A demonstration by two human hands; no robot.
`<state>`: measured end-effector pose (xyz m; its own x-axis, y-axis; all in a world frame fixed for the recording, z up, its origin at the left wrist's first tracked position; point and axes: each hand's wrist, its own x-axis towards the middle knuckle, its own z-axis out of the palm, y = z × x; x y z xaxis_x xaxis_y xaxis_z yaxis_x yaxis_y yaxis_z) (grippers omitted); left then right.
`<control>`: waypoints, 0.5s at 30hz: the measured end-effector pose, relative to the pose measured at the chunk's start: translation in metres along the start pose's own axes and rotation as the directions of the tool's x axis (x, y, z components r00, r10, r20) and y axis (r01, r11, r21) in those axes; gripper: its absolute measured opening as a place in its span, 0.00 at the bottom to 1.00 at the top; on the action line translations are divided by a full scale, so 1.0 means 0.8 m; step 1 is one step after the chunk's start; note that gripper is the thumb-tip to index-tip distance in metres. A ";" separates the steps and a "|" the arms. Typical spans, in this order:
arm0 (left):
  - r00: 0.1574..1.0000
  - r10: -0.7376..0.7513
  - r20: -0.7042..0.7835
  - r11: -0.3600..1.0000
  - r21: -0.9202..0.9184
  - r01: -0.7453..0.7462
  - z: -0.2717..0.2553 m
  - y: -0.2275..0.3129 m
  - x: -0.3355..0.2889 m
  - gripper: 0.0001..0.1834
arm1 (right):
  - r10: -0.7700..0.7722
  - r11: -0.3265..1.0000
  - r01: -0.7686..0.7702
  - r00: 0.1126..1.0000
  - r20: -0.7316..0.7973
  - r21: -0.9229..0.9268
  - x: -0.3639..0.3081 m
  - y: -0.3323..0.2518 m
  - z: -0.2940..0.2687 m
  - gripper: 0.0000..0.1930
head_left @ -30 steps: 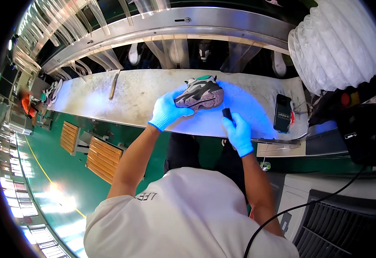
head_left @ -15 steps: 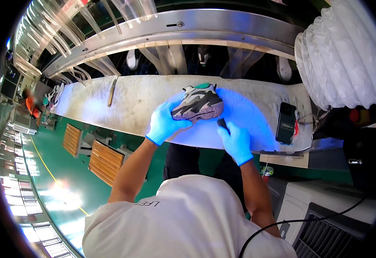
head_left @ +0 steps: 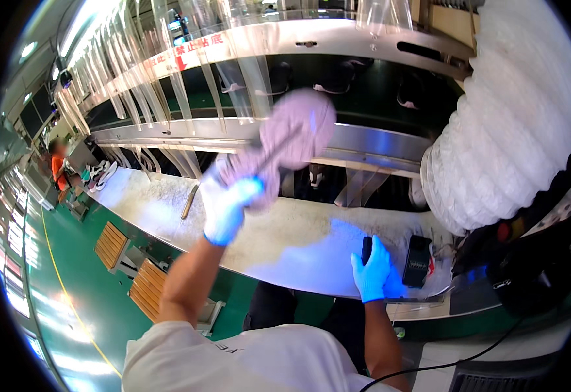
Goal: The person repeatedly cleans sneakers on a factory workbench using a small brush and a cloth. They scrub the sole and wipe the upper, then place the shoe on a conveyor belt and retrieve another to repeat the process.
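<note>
My left hand (head_left: 225, 208), in a pale glove lit blue, is closed on a shoe (head_left: 302, 129) raised over the far edge of the bench. The shoe's pinkish-purple sole is turned toward me, smeared by motion; its upper is hidden. Low over the right part of the bench, my right hand (head_left: 373, 273), gloved too, grips a small black bar-shaped object (head_left: 367, 248). Blue light colours the pale, stained bench top (head_left: 279, 228) around that hand. Beside it lies a black phone-like device (head_left: 417, 261).
A thin tool with a tan handle (head_left: 189, 202) rests on the bench left of my left arm. More shoes (head_left: 106, 175) stand at the far left end. Beyond run a metal rail and clear plastic strips (head_left: 161, 78), with shoes behind. A white ribbed duct (head_left: 494, 130) hangs right.
My left hand has lifted the shoe up and away, turning its sole toward me. My right hand, still gripping the black object, has moved to the right near the phone-like device. The view has tilted up.
</note>
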<state>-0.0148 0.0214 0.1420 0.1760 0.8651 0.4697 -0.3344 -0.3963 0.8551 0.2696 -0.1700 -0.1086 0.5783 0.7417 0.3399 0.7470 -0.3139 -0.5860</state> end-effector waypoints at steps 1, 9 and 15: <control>0.989 0.141 0.035 0.985 0.096 -0.144 0.032 0.037 0.042 0.37 | 0.023 1.000 -0.023 1.000 -0.001 -0.020 -0.001 0.004 -0.007 0.48; 0.443 0.757 0.481 -0.151 0.788 -0.597 0.195 0.161 0.366 0.36 | -0.028 1.000 0.029 0.998 -0.057 0.007 -0.007 0.014 -0.007 0.43; 0.533 0.558 0.636 0.019 0.632 -0.775 0.229 0.034 0.461 0.50 | -0.058 0.993 0.064 0.996 -0.066 0.096 -0.007 0.003 0.010 0.36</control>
<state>0.2107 0.2731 0.3788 0.4958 0.0438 0.8673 0.4421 -0.8724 -0.2086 0.2655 -0.1704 -0.1183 0.5545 0.7177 0.4213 0.7478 -0.2075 -0.6307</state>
